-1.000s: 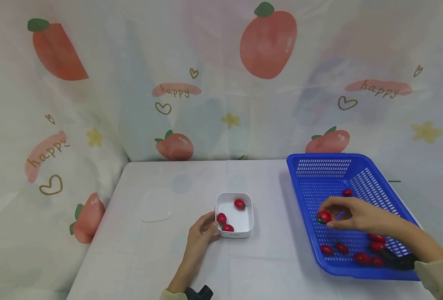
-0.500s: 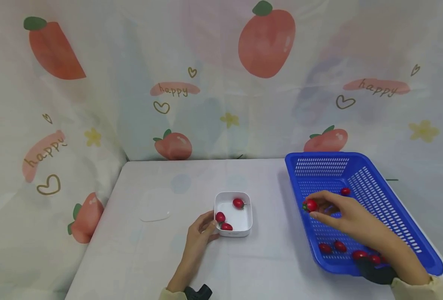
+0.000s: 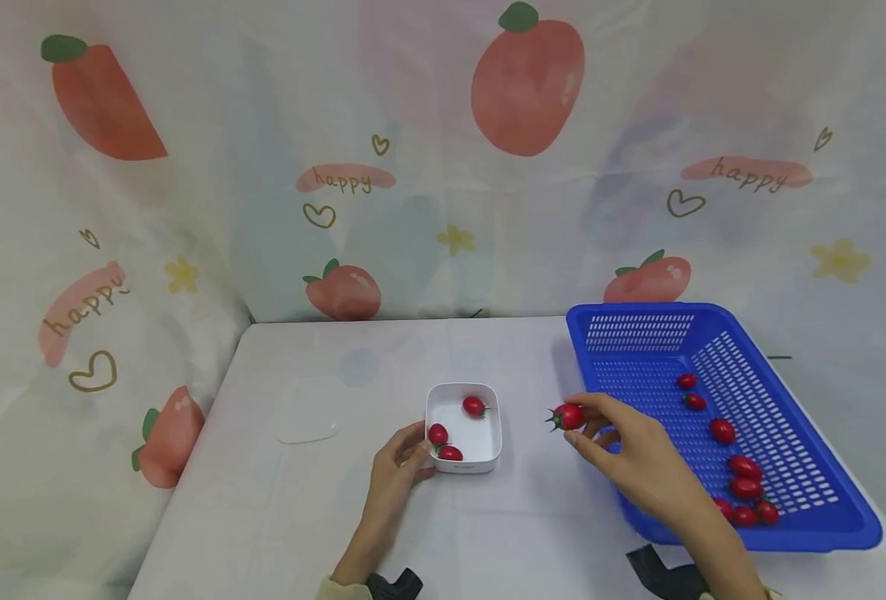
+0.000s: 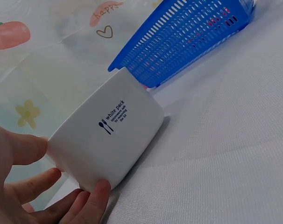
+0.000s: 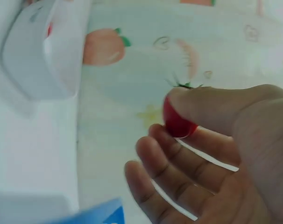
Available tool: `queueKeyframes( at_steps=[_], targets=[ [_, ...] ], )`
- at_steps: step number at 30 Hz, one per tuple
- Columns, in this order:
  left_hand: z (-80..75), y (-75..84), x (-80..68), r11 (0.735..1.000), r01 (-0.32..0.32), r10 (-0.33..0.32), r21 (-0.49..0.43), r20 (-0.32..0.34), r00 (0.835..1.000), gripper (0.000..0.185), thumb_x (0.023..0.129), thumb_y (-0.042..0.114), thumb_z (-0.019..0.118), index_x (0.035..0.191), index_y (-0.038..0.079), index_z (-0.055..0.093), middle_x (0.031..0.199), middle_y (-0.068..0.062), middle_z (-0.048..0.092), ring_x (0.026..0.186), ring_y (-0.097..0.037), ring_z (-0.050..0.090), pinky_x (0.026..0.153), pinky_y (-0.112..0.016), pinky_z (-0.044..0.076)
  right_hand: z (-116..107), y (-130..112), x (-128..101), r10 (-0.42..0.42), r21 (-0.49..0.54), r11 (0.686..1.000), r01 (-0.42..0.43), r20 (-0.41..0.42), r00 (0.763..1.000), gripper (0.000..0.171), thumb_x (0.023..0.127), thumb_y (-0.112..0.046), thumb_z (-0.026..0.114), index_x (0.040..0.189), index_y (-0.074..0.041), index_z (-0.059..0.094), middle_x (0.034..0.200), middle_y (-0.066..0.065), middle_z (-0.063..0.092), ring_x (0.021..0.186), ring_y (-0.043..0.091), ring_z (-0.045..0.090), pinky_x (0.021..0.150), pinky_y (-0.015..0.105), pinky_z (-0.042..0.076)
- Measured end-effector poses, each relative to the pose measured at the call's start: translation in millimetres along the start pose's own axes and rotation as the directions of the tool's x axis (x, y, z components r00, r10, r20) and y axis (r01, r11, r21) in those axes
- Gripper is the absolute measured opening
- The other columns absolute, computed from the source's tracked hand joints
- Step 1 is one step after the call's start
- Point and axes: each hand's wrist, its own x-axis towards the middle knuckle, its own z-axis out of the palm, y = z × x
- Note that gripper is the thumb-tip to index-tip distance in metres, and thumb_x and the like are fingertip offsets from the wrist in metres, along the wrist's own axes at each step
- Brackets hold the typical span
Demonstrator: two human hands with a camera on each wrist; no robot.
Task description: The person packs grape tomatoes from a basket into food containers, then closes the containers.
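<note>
The left hand (image 3: 401, 462) lies low at 6 o'clock, fingers curled in a grip. The right hand (image 3: 623, 454) reaches toward 10 o'clock, thumb and forefinger pinched, other fingers loosely spread.

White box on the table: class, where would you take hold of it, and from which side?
Grip the white box by its two long outer walls, coming from above. Its smooth rounded sides rise upright, and its open top holds tomatoes, so keep fingers outside.
</note>
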Motion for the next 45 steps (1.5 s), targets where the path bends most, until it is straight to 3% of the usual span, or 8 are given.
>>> queueKeyframes(
  at_steps=[8,14,19,27,33,39,45],
  targets=[
    [1.2,-0.1,-2.6,1.0,-0.004,0.004,0.0,-0.011,1.0,0.046,0.104,0.024,0.063,0.148,0.013,0.056,0.149,-0.013,0.058,0.13,-0.028,0.062,0.096,-0.038,0.064,20.3,-24.9,3.9,-0.032,0.014,0.999,0.032,-0.022,0.999,0.043,0.092,-0.013,0.079,0.132,-0.009,0.066,0.103,-0.001,0.073,0.091,0.011,0.066,0.077,0.023,0.061],
    [1.1,1.0,-2.8,1.0,-0.006,0.006,0.019,-0.023,1.0,0.045,0.104,0.024,0.063,0.148,0.014,0.057,0.148,-0.012,0.059,0.128,-0.027,0.062,0.096,-0.038,0.064,50.0,-25.5,21.2,-0.035,0.022,0.999,0.035,0.001,0.999,0.043,0.092,-0.012,0.079,0.132,-0.008,0.066,0.103,0.001,0.072,0.092,0.013,0.064,0.078,0.029,0.062],
    [2.1,0.7,-2.4,0.999,-0.01,0.011,0.032,-0.025,1.0,0.045,0.104,0.025,0.063,0.148,0.014,0.057,0.148,-0.013,0.059,0.129,-0.027,0.062,0.096,-0.038,0.064,73.7,-22.2,35.1,-0.074,0.04,0.997,0.071,0.062,0.995,0.042,0.092,-0.011,0.079,0.131,-0.008,0.066,0.106,0.002,0.071,0.092,0.014,0.064,0.081,0.041,0.064],
    [2.7,-0.4,-3.0,0.999,-0.011,0.012,0.039,-0.023,1.0,0.045,0.104,0.025,0.063,0.147,0.014,0.057,0.148,-0.013,0.059,0.13,-0.029,0.062,0.095,-0.039,0.064,97.8,-25.1,52.1,-0.105,0.092,0.991,0.093,0.13,0.986,0.039,0.092,-0.01,0.079,0.129,-0.008,0.067,0.107,0.0,0.072,0.091,0.016,0.064,0.081,0.038,0.063],
    [1.3,-2.1,-2.3,0.999,-0.026,0.026,0.036,-0.022,0.999,0.044,0.104,0.023,0.063,0.147,0.012,0.057,0.148,-0.014,0.059,0.129,-0.029,0.062,0.095,-0.038,0.065,114.7,-27.3,68.0,-0.074,0.003,0.997,0.075,0.136,0.988,0.041,0.091,-0.011,0.08,0.13,-0.009,0.067,0.108,0.001,0.073,0.093,0.018,0.066,0.083,0.032,0.063],
    [0.8,-2.9,-2.2,0.999,-0.04,0.04,0.025,-0.012,0.999,0.045,0.104,0.023,0.063,0.147,0.01,0.057,0.148,-0.015,0.059,0.129,-0.03,0.062,0.093,-0.035,0.065,131.4,-31.8,79.3,-0.048,-0.069,0.996,0.058,0.137,0.989,0.039,0.093,-0.012,0.078,0.129,-0.006,0.067,0.121,0.01,0.073,0.102,0.023,0.071,0.094,0.043,0.064],
    [2.2,-3.4,-2.0,0.999,-0.05,0.05,0.013,-0.011,0.999,0.045,0.104,0.022,0.064,0.146,0.009,0.057,0.148,-0.017,0.058,0.129,-0.031,0.062,0.092,-0.035,0.065,144.9,-32.2,88.0,-0.1,-0.154,0.981,0.12,0.129,0.986,0.035,0.092,-0.01,0.077,0.125,-0.004,0.068,0.123,0.015,0.074,0.11,0.03,0.072,0.095,0.049,0.063]
  ],
)
